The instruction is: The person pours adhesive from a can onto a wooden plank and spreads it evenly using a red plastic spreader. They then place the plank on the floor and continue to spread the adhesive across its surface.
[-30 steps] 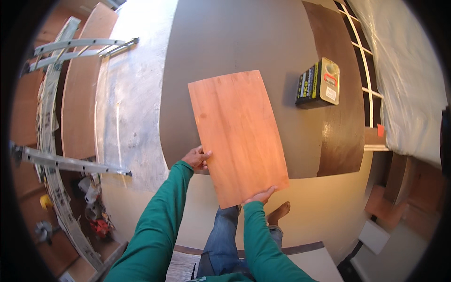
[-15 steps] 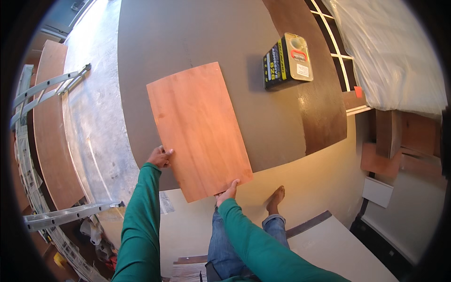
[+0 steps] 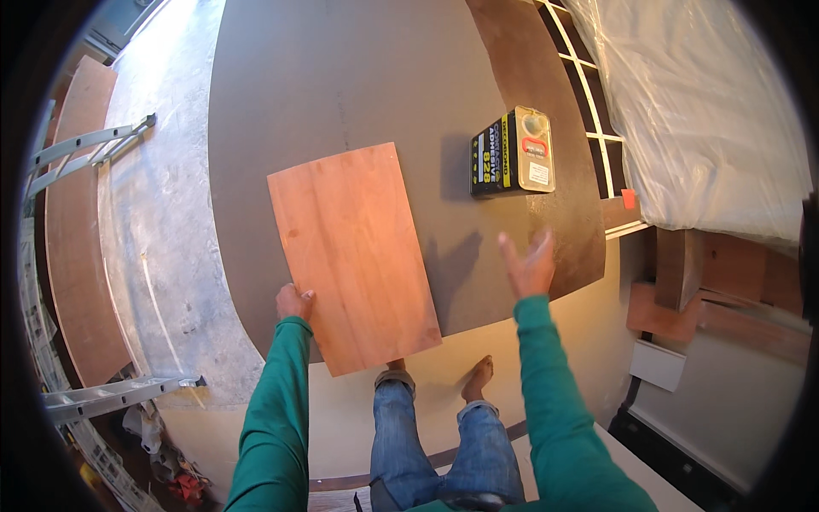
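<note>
A rectangular reddish plywood board (image 3: 354, 256) lies tilted a little on a large grey-brown sheet (image 3: 299, 77), its near end jutting past the sheet's front edge. My left hand (image 3: 295, 302) is closed on the board's left edge, the thumb on top and the other fingers partly hidden. Well to the right of the board, my right hand (image 3: 531, 266) hovers over the sheet with fingers apart and holding nothing; motion blurs it a little. Beyond that hand stands a black and yellow metal adhesive can (image 3: 512, 154) with a red handle on its top.
A darker brown, glossy strip (image 3: 572, 213) runs along the sheet's right side. Plastic film (image 3: 708, 119) covers something at the far right, beside a white-edged grid frame (image 3: 589, 94). Aluminium ladder parts (image 3: 94, 145) lie on the left. Wood offcuts (image 3: 665, 311) sit at the right.
My right hand has let go of the board's near edge and moved right, toward the can. My left hand stays at the left edge. The view has shifted slightly.
</note>
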Tool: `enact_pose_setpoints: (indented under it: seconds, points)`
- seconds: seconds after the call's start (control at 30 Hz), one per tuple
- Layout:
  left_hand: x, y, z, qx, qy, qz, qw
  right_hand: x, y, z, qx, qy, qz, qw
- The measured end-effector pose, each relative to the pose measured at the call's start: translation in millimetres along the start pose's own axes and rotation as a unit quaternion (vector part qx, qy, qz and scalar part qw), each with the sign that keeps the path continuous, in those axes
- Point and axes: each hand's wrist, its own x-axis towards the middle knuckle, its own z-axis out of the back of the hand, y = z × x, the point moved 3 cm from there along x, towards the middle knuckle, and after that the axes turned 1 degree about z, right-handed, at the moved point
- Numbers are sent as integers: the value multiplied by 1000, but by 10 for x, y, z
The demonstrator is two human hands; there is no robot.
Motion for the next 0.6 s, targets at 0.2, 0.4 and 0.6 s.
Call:
enact_pose_setpoints:
  seconds: [0.2, 0.4, 0.6]
  points:
    - [-193, -161, 151, -46, 45, -4, 998, 1088, 762, -101, -158, -52, -24, 986]
    - [-1108, 43, 182, -244, -43, -155, 956, 1245, 976, -225, -137, 4, -157, 978]
    - [-2541, 940, -131, 27, 71, -140, 987, 1272, 949, 23, -84, 28, -163, 983]
